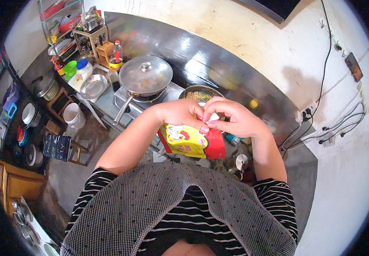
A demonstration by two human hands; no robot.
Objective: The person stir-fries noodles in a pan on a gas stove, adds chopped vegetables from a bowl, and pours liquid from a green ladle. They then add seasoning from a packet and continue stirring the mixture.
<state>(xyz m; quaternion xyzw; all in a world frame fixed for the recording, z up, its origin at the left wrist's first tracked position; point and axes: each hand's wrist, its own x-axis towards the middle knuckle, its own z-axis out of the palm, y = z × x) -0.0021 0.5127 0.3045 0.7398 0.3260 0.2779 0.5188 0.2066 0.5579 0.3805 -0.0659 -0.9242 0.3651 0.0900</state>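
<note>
My left hand [184, 113] is closed on the upper edge of a yellow and red seasoning bag [187, 142] with a chicken printed on it. The fingers of my right hand [229, 118] pinch a small white piece [214, 118] at the bag's top, against my left fingertips; whether it is a cap or a clip I cannot tell. Just beyond my hands, a pan [200, 92] with chopped food is partly hidden. Left of it, a frying pan with a steamy glass lid [146, 75] sits on a gas stove [171, 92].
A metal bowl [94, 87], a blue-lidded jar [83, 68] and bottles [116, 54] stand left of the stove. The frying pan's handle [123, 110] juts toward me. Cables and a power strip [327, 140] are on the right wall. A white bucket [74, 116] is at lower left.
</note>
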